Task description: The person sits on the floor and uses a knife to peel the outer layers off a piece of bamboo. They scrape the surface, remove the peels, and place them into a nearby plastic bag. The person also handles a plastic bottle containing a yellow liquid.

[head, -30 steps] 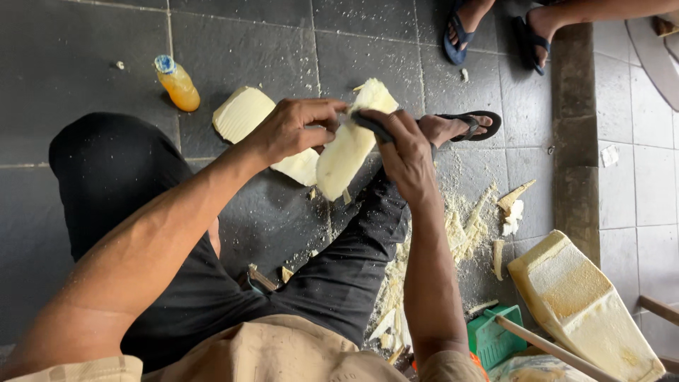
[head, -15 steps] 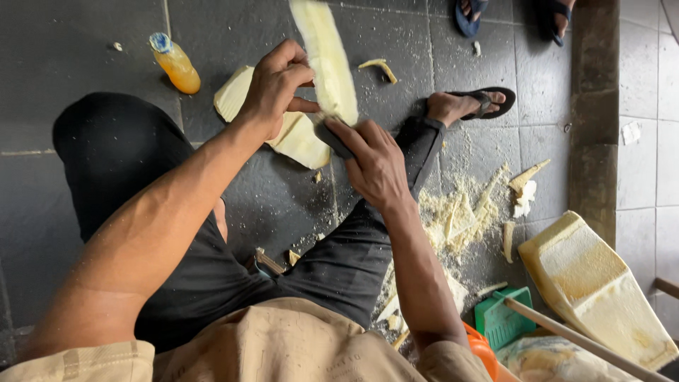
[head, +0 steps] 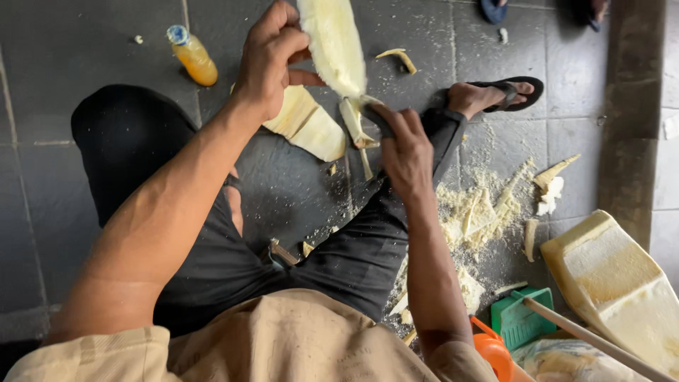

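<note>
The person sits low over a dark tiled floor (head: 85,42), knees spread, in black trousers. The left hand (head: 272,60) is raised at the far side, its fingers and thumb closed around the edge of a long pale yellow slab (head: 332,42), which stands nearly upright and runs out of the top of the view. The right hand (head: 403,152) is curled in a fist around a dark knife handle (head: 378,117) at the slab's lower end; the blade itself is hidden, so I cannot tell how deep it sits. A thin strip (head: 351,122) hangs peeled from the slab's bottom edge, just beside that hand.

On the floor below the slab lies a flat cut piece (head: 308,127) of the same pale stuff. Far left stands a small bottle (head: 192,56) of orange liquid with a blue cap. A curled shaving (head: 397,58) lies at the far side, near the sandalled foot (head: 495,95). To the right, crumbs and scraps (head: 481,212) are spread over the tiles, and beyond them a big pale block (head: 615,283) rests tilted at the near right. A green plastic tool (head: 520,318) and an orange object (head: 491,350) sit near the right elbow.
</note>
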